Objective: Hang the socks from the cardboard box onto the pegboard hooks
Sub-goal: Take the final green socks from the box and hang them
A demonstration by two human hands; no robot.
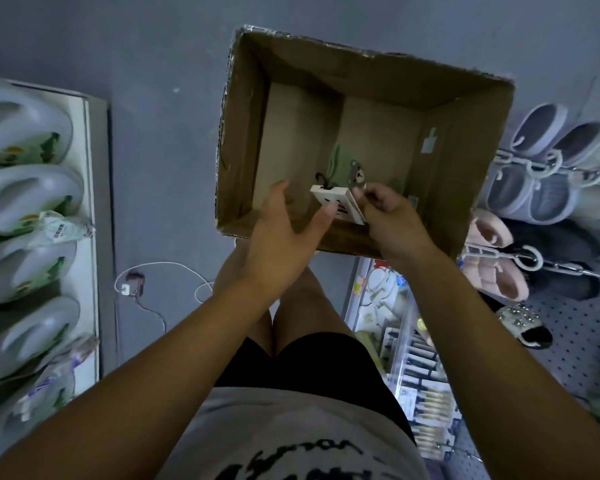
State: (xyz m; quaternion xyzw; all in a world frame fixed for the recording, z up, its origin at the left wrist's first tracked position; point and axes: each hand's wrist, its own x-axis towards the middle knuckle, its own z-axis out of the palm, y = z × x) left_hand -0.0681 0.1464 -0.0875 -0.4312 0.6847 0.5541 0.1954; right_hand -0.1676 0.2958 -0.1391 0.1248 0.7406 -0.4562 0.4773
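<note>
A pale T-shirt with black lettering (pixel 291 445) and black shorts (pixel 326 358) lie closest, with two bare forearms reaching forward over them. The left hand (pixel 284 226) is spread wide, palm turned right, with its thumb tip at the near left corner of one sock pack (pixel 336 202). The pack is a white printed card topped by a dark hook, with green fabric and a brown bear figure behind it. The right hand (pixel 392 216) is curled, pinching the card's right edge. The pack is held low inside one open brown cardboard box (pixel 243 133), near its front wall, on the grey floor (pixel 153 150). On the right, a white pegboard (pixel 575 327) carries hooks (pixel 530 258) holding pink, dark and grey slippers (pixel 541 133).
</note>
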